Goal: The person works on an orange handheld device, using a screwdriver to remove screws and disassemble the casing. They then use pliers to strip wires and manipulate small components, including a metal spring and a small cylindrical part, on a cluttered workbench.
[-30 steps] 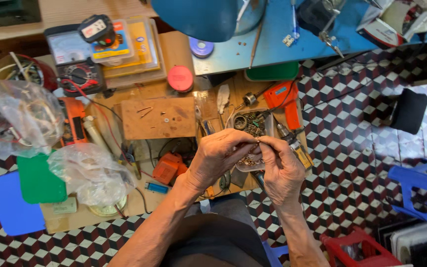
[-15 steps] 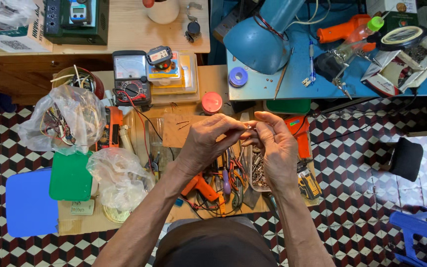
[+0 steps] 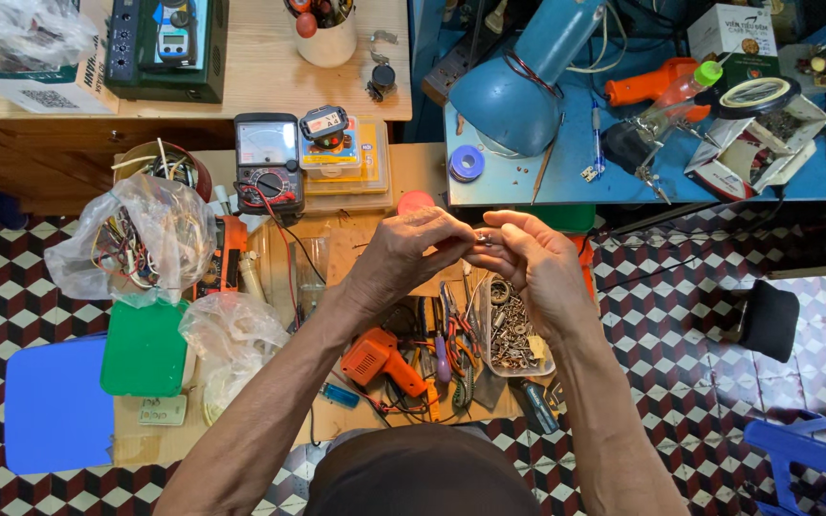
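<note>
Checkered floor tiles surround a low wooden bench (image 3: 241,449) crowded with tools and parts. Both hands are raised above it, meeting fingertip to fingertip. The left hand (image 3: 408,253) and the right hand (image 3: 537,268) each pinch a small metallic part (image 3: 481,235) between thumb and forefinger; the fingers are closed on it from both sides, and the part is too small to identify. Directly below the fingers lies a clear tray of screws and hardware (image 3: 516,334), with pliers (image 3: 451,330) beside it and an orange drill (image 3: 384,358) below the left wrist. Beyond the fingertips sit a red cap (image 3: 415,201) and a blue desk lamp (image 3: 518,81). Left of the fingers stands an analogue multimeter (image 3: 268,162), and further left a plastic bag of wires (image 3: 131,239).
</note>
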